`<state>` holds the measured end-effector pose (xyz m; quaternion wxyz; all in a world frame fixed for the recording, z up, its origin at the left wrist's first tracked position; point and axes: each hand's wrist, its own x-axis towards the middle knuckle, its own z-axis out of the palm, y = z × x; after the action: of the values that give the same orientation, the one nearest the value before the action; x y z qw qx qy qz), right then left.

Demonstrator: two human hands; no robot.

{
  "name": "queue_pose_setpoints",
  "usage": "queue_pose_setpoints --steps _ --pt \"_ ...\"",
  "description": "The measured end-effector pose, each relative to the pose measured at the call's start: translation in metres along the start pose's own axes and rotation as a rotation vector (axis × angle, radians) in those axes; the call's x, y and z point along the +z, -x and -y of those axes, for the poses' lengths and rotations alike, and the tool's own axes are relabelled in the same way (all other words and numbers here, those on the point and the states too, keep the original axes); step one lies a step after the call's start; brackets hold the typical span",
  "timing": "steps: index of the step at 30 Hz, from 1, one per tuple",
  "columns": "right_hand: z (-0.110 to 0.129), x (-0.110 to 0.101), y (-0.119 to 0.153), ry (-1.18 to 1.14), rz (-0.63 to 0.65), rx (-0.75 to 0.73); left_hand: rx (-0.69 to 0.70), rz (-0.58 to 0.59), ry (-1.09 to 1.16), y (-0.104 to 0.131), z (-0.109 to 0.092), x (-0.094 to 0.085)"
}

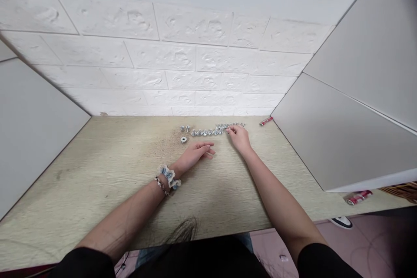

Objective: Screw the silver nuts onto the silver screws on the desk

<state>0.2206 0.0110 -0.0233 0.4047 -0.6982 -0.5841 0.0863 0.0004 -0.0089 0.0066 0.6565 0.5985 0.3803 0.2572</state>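
Note:
My right hand (239, 138) is at the right end of a line of small metal screws (205, 133), its thumb and fingers pinched together. Whatever lies between those fingertips is too small to make out. Behind the hand, a second group of thin silvery screws (224, 126) is partly covered by it. My left hand (197, 153) hovers over or rests on the table in front of the line, fingers stretched out and holding nothing. Two short metal fasteners (185, 128) stand to the left of the line, and a round metal piece with a dark central hole (183, 140) lies nearer me.
A pale wooden table (107, 173) runs back to a white brick-patterned wall (179, 56). Grey panels (35, 121) stand on both sides. One red battery (266, 121) lies at the back right; another red cylinder (359, 197) is near the right front, by a woven brown item (402, 191).

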Motion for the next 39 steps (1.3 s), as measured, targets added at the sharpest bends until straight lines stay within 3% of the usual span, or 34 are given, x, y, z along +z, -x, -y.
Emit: queue_pose_setpoints --steps 8,14,18,22,28,34,39 --pt "-0.003 0.01 -0.003 0.072 0.067 0.014 -0.002 0.007 0.048 0.0 -0.001 -0.001" --pt "0.019 -0.001 -0.006 0.097 -0.121 0.029 0.02 0.021 0.037 -0.002 0.002 -0.002" --pt "0.043 0.0 -0.015 0.265 0.014 -0.009 0.023 0.019 0.022 -0.003 0.003 -0.002" --pt "0.059 0.007 -0.022 0.379 0.146 0.044 0.003 0.001 0.029 -0.002 0.002 0.0" --pt "0.064 0.012 -0.029 0.436 0.189 0.03 -0.005 -0.019 0.054 -0.002 0.001 0.002" --pt "0.088 -0.004 -0.015 0.375 0.084 -0.157 0.015 -0.052 0.112 -0.008 0.007 0.001" --pt "0.109 -0.026 0.02 0.31 0.185 -0.361 0.083 -0.087 0.167 -0.008 0.007 0.001"
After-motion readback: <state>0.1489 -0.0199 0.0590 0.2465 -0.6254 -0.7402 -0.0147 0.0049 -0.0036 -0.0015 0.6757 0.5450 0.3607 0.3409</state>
